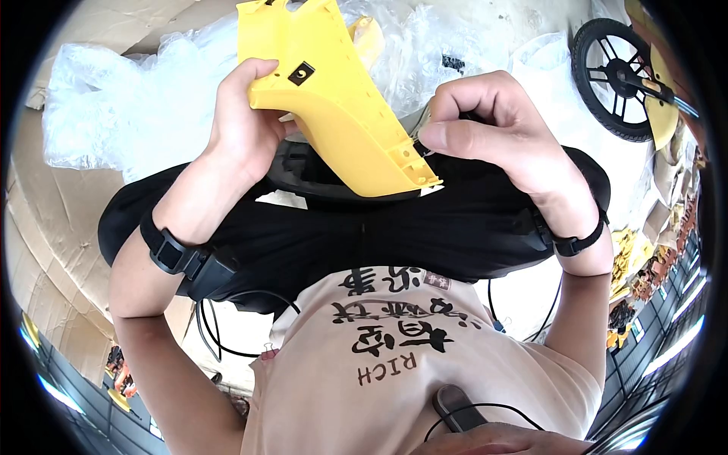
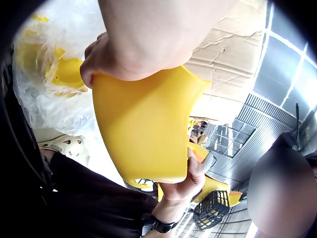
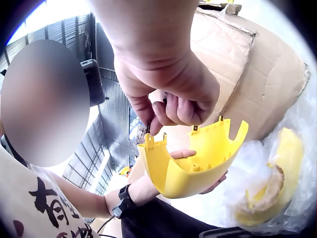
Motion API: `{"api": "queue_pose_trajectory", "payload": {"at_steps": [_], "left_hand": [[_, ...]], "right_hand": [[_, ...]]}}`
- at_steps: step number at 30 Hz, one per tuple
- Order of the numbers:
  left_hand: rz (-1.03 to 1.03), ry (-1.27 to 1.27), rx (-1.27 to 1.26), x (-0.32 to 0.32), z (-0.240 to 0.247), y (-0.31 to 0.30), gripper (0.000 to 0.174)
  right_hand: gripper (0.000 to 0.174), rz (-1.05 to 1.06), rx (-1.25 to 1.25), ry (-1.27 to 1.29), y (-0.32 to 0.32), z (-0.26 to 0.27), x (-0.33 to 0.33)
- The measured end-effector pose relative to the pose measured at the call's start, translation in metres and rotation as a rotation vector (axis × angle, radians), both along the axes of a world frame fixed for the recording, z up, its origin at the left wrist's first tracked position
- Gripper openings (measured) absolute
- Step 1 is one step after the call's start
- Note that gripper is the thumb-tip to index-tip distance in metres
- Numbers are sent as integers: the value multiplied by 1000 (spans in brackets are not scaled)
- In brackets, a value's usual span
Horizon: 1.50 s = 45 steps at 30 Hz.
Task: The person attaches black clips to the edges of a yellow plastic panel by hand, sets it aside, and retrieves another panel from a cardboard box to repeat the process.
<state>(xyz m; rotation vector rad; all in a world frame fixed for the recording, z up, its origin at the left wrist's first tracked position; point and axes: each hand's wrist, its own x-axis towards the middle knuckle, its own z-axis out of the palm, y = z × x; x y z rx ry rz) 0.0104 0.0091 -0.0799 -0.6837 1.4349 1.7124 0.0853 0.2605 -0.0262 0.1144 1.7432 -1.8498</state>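
Note:
A curved yellow plastic shell (image 1: 345, 114) is tilted over the lap, its hollow inner side facing up, with a small black clip (image 1: 301, 73) on it. My left hand (image 1: 246, 114) grips the shell's left edge, thumb on top and fingers beneath. At the narrow end, my right hand (image 1: 493, 125) pinches a small dark clip (image 3: 148, 128) between thumb and index finger, beside the shell's edge; the other fingers are curled. In the right wrist view, more dark clips (image 3: 195, 128) stand on the shell's rim.
A dark part (image 1: 303, 171) lies on the lap under the shell. Clear plastic wrap (image 1: 114, 98) with yellow parts inside spreads beyond the knees. A black spoked wheel (image 1: 614, 80) is at the upper right. Cardboard (image 1: 61, 197) lies to the left.

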Motion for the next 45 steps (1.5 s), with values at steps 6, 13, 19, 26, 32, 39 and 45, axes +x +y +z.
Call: {"api": "queue_pose_trajectory", "payload": {"at_steps": [6,13,19,26,32,39,45], "left_hand": [[2,19,-19,2,-1,0,35],[12,35,-56,4,-13,-4,42],[40,57,-113,2,-17,-4,41],[69,65,-136,1,-19,-4,40],[114,67,-161,-6,-26,-5,40],[74,111,-9,-15,-25,-7,34],[80,94,4,-8,-25,-7,44]], "right_hand": [[19,-4,66,57,-2,-3,3],[24,8,257,119,-15,-1,12],[21,-15,346,146,-24,-9,17],[18,-41,286,93,-29,-13,16],[18,-133,380,121,-44,-26,26],[36,-185,-310,-313,-17,-24,8],[40,-36,-317,-255,-14,-20,5]]}}
